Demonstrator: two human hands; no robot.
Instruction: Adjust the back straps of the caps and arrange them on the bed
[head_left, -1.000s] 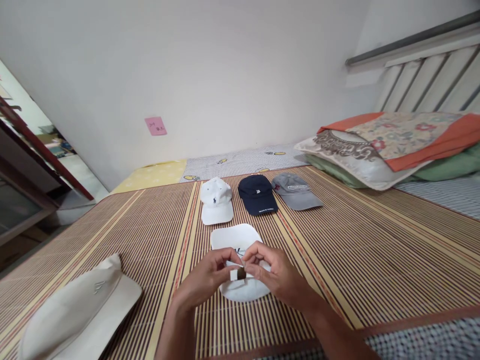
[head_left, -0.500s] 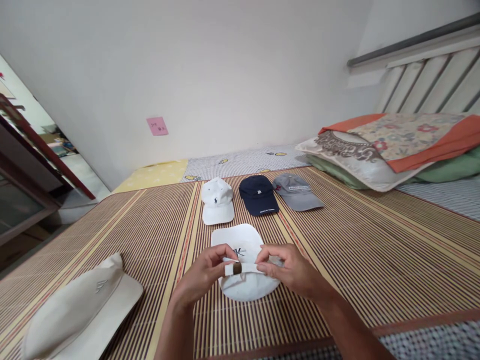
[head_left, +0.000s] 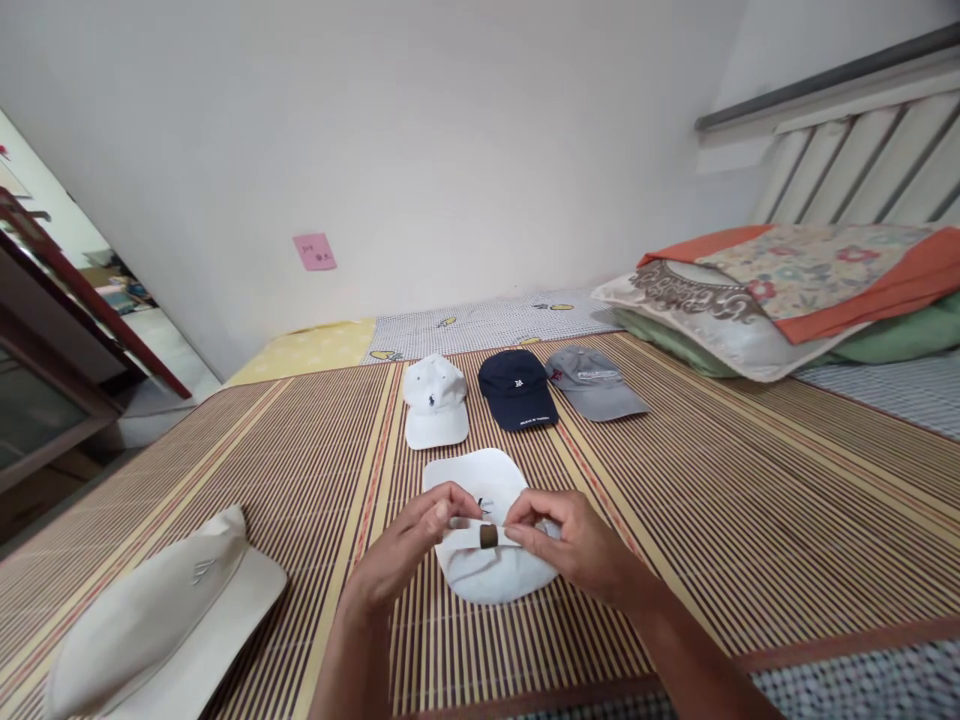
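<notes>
A white baseball cap (head_left: 499, 580) lies in front of me, brim pointing away, dark lettering partly hidden behind my fingers. Its white back strap (head_left: 461, 540) runs across the opening, with a dark brown buckle (head_left: 489, 537) on it. Thumb and index finger of my right hand (head_left: 574, 540) pinch the strap just right of the buckle. My left hand (head_left: 416, 540) is at the strap's left part, fingers curled behind it and thumb along the near side. The left fingertips are partly hidden.
Beyond stand a white cap (head_left: 435, 400), a navy cap (head_left: 516, 388) and a grey cap (head_left: 596, 382) in a row on the striped bamboo mat (head_left: 720, 500). A beige cap (head_left: 165, 610) lies at the near left. Pillows (head_left: 697, 310) are stacked at the right against the wall.
The buckle sits further right, closer to my right fingers. My left thumb has moved up and left, away from the buckle. The other caps have not moved.
</notes>
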